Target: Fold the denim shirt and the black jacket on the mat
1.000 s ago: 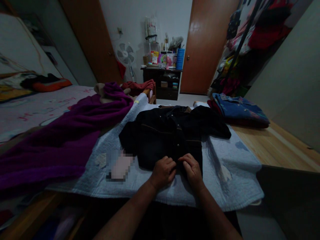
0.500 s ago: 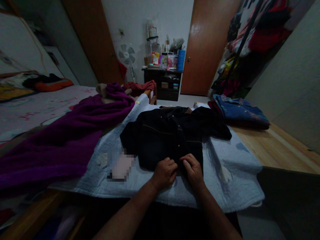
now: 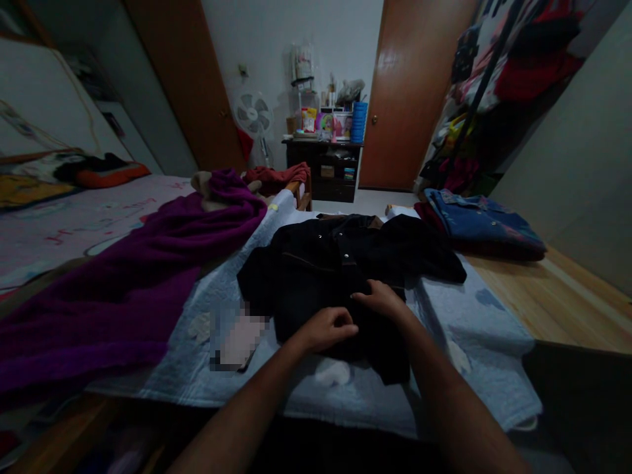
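Note:
A black long-sleeved jacket (image 3: 306,280) with metal snaps and brown stitching lies front up, its collar away from me. My right hand (image 3: 382,301) is at the front placket, thumb and fingers closed on the cloth beside a snap. Below and to the left, my left hand (image 3: 328,329) rests over the lower front, fingers curved and apart from the thumb, with nothing visible in it. The jacket's lower right front hangs nearer to me than the left part. Under it is a pale blue quilted cover (image 3: 237,388).
A blurred, pixelated flat object (image 3: 241,339) lies left of the jacket. Purple cloth (image 3: 162,276) is heaped at the left. Folded clothes, a blue patterned one (image 3: 486,214) on top, sit on a wooden surface (image 3: 513,289) at the right. A fan (image 3: 254,115) stands behind.
My right hand has moved up the placket, and my left hand has loosened its closed fingers. The jacket's lower right front now lies spread further toward me.

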The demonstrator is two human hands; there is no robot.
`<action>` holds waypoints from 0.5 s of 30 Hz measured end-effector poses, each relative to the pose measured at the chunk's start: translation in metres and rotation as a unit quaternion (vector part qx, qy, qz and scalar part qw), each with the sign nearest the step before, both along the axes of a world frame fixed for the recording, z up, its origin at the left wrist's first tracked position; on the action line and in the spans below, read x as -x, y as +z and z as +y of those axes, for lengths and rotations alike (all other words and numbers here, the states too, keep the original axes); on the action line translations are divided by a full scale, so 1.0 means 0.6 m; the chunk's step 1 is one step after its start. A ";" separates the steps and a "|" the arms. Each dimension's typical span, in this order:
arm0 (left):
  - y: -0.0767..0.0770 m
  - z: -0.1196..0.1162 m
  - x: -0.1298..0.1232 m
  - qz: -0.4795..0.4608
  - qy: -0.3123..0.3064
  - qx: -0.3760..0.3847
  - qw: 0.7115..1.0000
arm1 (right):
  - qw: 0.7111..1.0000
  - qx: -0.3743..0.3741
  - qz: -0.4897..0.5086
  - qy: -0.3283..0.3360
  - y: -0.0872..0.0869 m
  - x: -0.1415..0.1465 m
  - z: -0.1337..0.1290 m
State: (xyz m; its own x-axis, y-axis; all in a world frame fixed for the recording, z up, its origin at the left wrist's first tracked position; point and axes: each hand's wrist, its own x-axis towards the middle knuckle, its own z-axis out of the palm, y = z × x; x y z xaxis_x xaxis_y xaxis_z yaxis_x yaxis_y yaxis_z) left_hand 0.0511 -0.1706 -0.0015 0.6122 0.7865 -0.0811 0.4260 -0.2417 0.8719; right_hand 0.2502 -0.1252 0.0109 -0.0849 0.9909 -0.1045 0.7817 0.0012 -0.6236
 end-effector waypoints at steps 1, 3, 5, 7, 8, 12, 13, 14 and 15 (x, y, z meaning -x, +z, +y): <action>0.003 0.015 -0.003 0.008 0.059 -0.017 0.998 | 0.999 0.027 0.009 0.022 0.003 -0.002 0.009; 0.004 0.046 -0.014 0.032 0.180 -0.064 0.981 | 0.996 0.056 0.051 0.050 0.002 -0.003 0.026; 0.002 0.075 -0.027 0.055 0.244 -0.083 0.965 | 0.987 0.073 0.121 0.072 -0.008 -0.001 0.037; -0.002 0.096 -0.036 0.086 0.255 -0.086 0.959 | 0.971 0.088 0.205 0.085 -0.024 0.002 0.043; -0.005 0.104 -0.038 0.103 0.250 -0.086 0.959 | 0.960 0.096 0.249 0.085 -0.033 0.003 0.044; -0.023 0.113 -0.031 0.093 0.213 -0.073 0.970 | 0.922 0.117 0.365 0.048 -0.058 0.002 0.039; -0.028 0.112 -0.028 0.070 0.208 -0.071 0.973 | 0.920 0.121 0.373 0.031 -0.060 0.001 0.037; -0.034 0.110 -0.024 0.046 0.208 -0.071 0.974 | 0.918 0.124 0.376 0.014 -0.061 0.001 0.036; -0.039 0.108 -0.020 0.021 0.213 -0.073 0.974 | 0.918 0.124 0.377 -0.003 -0.061 0.001 0.034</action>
